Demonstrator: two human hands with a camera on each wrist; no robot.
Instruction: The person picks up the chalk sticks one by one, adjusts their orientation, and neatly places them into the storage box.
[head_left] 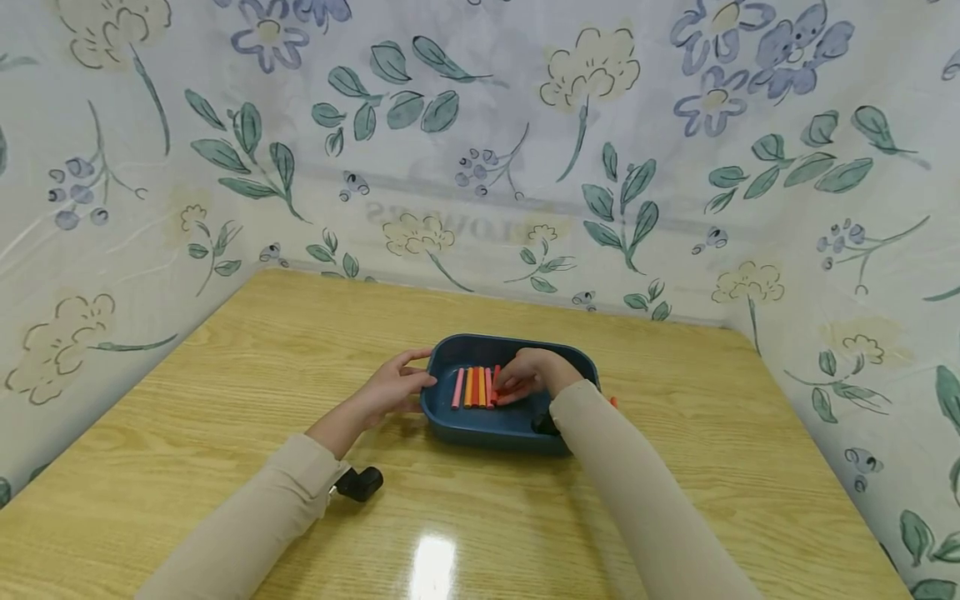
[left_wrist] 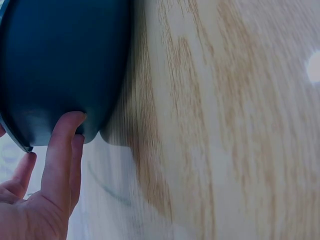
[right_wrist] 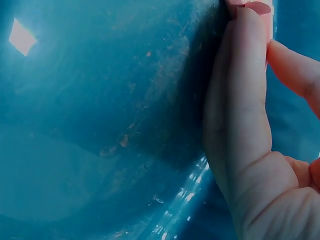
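A dark blue tub (head_left: pixel 480 432) with rounded corners stands on the table. Inside it, several slim round sticks in pink, orange and red lie side by side, among them a pink stick (head_left: pixel 457 389) at the left of the row. My right hand (head_left: pixel 531 371) reaches into the tub and pinches the red stick (head_left: pixel 497 375) at the row's right end between thumb and fingers. With fairly straight fingers, my left hand (head_left: pixel 390 385) touches the tub's left end; the left wrist view shows fingertips (left_wrist: pixel 74 117) against the outer wall.
The wood-grain table (head_left: pixel 300 317) is bordered by floral-print cloth (head_left: pixel 480 125) at the back and sides. Just right of the tub, the end of a red-orange piece (head_left: pixel 614 402) shows past my right sleeve. A black wrist device (head_left: pixel 360 483) hangs by the left cuff.
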